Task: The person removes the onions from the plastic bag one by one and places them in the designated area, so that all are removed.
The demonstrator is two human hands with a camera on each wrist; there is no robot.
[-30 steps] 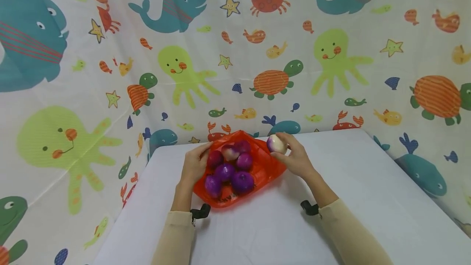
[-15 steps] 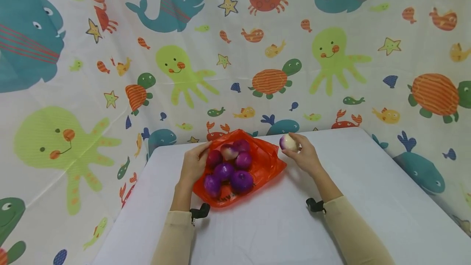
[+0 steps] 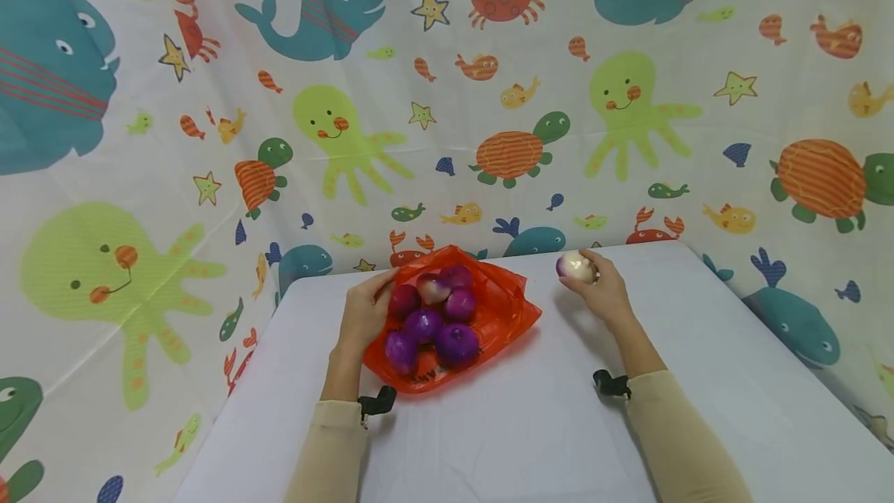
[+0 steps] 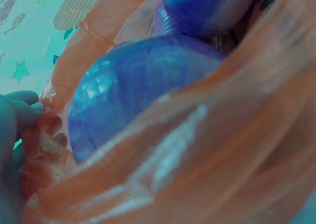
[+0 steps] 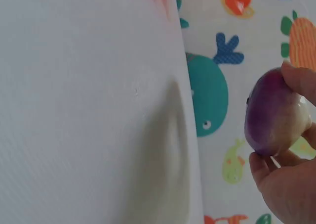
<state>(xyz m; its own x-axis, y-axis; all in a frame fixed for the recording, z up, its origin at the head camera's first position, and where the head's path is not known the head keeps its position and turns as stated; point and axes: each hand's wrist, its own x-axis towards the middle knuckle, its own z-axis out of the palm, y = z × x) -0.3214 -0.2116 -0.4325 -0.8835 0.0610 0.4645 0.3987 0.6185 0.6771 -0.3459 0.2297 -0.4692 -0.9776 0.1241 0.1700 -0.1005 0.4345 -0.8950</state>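
Observation:
My right hand (image 3: 602, 289) pinches a purple-and-white onion (image 3: 576, 267) between thumb and fingers, above the table to the right of the bag. In the right wrist view the onion (image 5: 276, 112) shows a glossy purple side and a pale side. At the left, my left hand (image 3: 365, 310) grips the edge of an open red plastic bag (image 3: 503, 309). Several purple onions (image 3: 423, 326) lie in the bag. The left wrist view shows the fingers (image 4: 22, 108) on the thin plastic beside a large onion (image 4: 138, 93); the bag partly covers it.
Both hands work over a white-covered table (image 3: 517, 425). A curtain (image 3: 433, 169) printed with sea animals hangs right behind the table's back edge and along its sides.
My right hand has carried the purple-and-white onion rightward, from over the bag's right edge to beyond it. The left hand stays at the bag, and the other onions keep their places.

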